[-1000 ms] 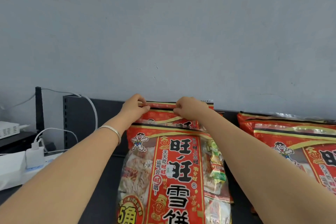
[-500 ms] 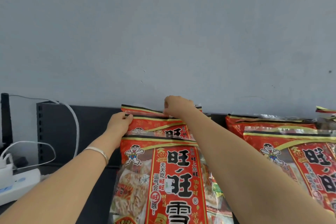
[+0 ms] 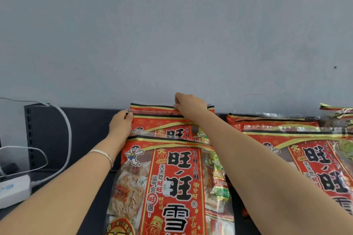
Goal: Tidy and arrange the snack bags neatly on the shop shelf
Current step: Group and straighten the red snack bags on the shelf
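Pinching the striped top seal of the rearmost bag (image 3: pixel 152 107), the right hand (image 3: pixel 189 106) curls its fingers over that edge near its middle, as seen on my remote feed. That bag is the last of three red rice-cracker packs ranked one behind another on the dark shelf (image 3: pixel 91 139), and it stands furthest behind the front bag (image 3: pixel 172 187), close to the shelf's back edge. Between those two, the middle bag (image 3: pixel 162 127) shows only its upper band above the front bag's clear seal.

The left hand (image 3: pixel 121 126), just beyond the front bag's upper left corner, grips the top-left corner of the middle bag with curled fingertips; I cannot make out the thumb from here. A thin silver bangle (image 3: pixel 103 153) rings that wrist. The right forearm crosses over the front bag's upper right corner, hiding part of the packs behind it.

To the right of the front bag, across a narrow strip of bare shelf, I see a second stack of the same red bags (image 3: pixel 305 149), overlapping one another. Further right and further back, the corner of another packet (image 3: pixel 336 108) pokes in at the frame's edge.

To the left of the front bag stands a black slotted upright (image 3: pixel 32 135). A white cable (image 3: pixel 67 129) loops down past it toward a white power strip (image 3: pixel 13 191) at the far left edge. Behind the front bag and everything else rises a scuffed grey-blue wall (image 3: pixel 172 25).
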Motion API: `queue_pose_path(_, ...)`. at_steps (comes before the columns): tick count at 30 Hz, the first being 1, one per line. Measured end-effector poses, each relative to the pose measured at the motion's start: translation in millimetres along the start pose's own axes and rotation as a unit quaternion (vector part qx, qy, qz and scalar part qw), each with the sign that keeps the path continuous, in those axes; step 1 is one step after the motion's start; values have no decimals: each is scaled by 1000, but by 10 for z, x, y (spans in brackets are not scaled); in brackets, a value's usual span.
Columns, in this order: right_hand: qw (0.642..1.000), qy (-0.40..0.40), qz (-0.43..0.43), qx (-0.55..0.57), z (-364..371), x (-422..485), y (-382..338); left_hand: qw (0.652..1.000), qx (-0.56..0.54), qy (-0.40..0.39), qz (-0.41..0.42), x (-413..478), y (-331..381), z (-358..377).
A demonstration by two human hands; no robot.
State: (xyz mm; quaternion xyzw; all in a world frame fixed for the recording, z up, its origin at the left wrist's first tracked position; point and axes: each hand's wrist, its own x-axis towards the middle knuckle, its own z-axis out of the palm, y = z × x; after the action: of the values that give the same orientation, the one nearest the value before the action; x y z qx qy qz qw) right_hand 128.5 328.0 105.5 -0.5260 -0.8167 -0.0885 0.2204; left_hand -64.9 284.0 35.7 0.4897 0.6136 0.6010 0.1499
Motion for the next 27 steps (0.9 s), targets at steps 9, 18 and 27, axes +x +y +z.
queue_pose_path(9,999,-17,10,39,70,71,-1,1000,-10,10,-12,47,-17,26)
queue_pose_path(18,989,142,-24,19,42,-277,-47,985,-167,4,-35,-129,8,-214)
queue_pose_path(27,991,104,-75,32,145,-717,-193,978,-206,-6,-22,-542,-143,-291)
